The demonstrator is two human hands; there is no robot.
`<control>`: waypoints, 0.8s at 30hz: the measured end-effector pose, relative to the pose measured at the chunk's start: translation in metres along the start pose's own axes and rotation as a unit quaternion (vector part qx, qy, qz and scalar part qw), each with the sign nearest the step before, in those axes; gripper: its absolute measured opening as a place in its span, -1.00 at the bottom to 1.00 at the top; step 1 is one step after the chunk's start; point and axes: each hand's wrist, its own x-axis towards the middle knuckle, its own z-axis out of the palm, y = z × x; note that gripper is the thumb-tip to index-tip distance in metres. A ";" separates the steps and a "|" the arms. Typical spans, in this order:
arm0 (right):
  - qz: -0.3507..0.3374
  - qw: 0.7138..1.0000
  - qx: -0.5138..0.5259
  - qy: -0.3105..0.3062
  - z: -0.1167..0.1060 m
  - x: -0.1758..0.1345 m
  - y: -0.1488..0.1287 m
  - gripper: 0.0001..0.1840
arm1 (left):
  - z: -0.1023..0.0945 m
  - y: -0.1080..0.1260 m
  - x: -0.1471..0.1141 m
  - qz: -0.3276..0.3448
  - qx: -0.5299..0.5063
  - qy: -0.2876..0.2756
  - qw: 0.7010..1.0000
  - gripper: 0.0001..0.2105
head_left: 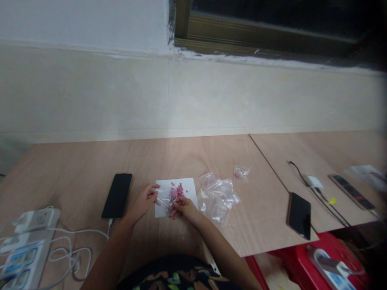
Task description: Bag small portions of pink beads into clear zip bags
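Over a white sheet of paper (161, 211), both hands hold a small clear plastic bag (164, 196). My left hand (147, 199) pinches the bag's left edge between thumb and fingers. On the bag's lower right side, my right hand (183, 207) is closed with fingertips together. Behind the bag, pink beads (180, 188) lie in a loose heap on the paper, with a few scattered apart. Some pink shows through the plastic; whether those beads are inside or behind it, I cannot tell.
Right of the paper lies a pile of clear zip bags (219, 199). Farther back is a small bag with pink beads (242, 172). A charging phone (117, 196) lies at left, near a power strip (45, 219). Another phone (298, 215) and cables rest at right, above a red stool (290, 257).
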 end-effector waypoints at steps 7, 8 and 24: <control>0.007 0.999 0.029 -0.013 0.003 -0.006 -0.011 -0.55 | 0.004 0.014 -0.001 0.051 0.045 0.015 0.998 -0.81; 0.008 0.999 0.035 -0.011 0.004 -0.007 -0.013 -0.56 | 0.004 0.016 -0.001 0.058 0.051 0.016 0.997 -0.81; 0.033 0.994 0.102 0.029 0.011 -0.014 -0.027 -0.72 | 0.005 0.035 -0.003 0.097 0.068 0.047 0.992 -0.81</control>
